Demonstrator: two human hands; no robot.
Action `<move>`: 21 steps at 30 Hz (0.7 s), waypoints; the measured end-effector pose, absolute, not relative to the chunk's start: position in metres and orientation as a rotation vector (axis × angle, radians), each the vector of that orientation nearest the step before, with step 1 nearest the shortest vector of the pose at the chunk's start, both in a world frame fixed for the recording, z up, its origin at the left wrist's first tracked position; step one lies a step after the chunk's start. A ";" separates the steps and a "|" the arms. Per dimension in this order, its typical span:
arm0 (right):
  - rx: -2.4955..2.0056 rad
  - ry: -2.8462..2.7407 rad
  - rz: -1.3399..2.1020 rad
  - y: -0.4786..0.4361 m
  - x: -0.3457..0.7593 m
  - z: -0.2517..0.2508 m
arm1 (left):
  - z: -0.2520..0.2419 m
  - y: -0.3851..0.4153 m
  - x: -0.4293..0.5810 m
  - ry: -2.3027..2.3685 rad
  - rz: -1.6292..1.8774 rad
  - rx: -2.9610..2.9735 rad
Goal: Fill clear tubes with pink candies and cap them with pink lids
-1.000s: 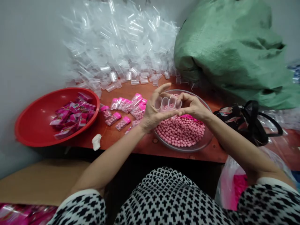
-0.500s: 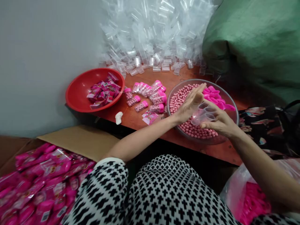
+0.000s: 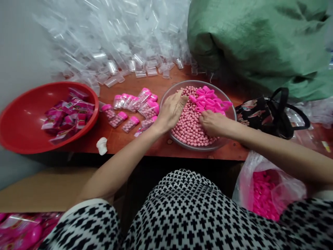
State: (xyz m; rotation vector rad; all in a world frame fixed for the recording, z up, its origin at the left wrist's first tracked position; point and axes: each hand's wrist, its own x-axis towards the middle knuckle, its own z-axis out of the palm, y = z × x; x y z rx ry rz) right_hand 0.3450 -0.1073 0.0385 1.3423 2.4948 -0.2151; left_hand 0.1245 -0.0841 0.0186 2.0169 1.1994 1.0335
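Note:
A clear bowl (image 3: 173,141) holds many small pink beads (image 3: 188,130), with bright pink caps (image 3: 208,99) heaped at its back right. At the bowl's left side is my left hand (image 3: 171,110), its fingers stretched out and holding nothing that I can see. My right hand (image 3: 214,123) reaches down into the beads beside the caps, fingers curled. What those fingers hold is hidden. Left of the bowl, several clear tubs with pink caps (image 3: 135,102), filled with beads, lie on the red-brown table (image 3: 125,142).
A red basin (image 3: 23,121) with pink packets (image 3: 67,114) stands at left. Clear plastic tubes (image 3: 125,38) pile up behind. A green sack (image 3: 255,45) and a black patterned bag (image 3: 255,111) sit at right. Below are a plastic bag of pink pieces (image 3: 265,194) and a cardboard box (image 3: 47,187).
The view has swung right. My right hand has gone down into the beads, and the clear cups it held are out of sight. My left hand has drawn apart from it, to the left.

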 end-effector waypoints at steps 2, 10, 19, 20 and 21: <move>1.267 2.587 -0.248 -0.101 0.328 0.021 | 0.015 -0.086 0.128 1.200 1.046 1.970; 1.625 2.549 -1.616 -0.090 0.321 0.016 | 0.013 -0.087 0.128 1.196 1.159 1.866; 1.860 2.421 -2.115 -0.098 0.326 0.014 | 0.026 -0.112 0.121 1.084 1.144 2.032; 1.838 2.476 -2.085 -0.098 0.327 0.013 | 0.027 -0.115 0.122 1.063 1.071 2.085; 1.823 2.524 -2.048 -0.098 0.326 0.012 | 0.029 -0.116 0.123 1.057 1.013 2.117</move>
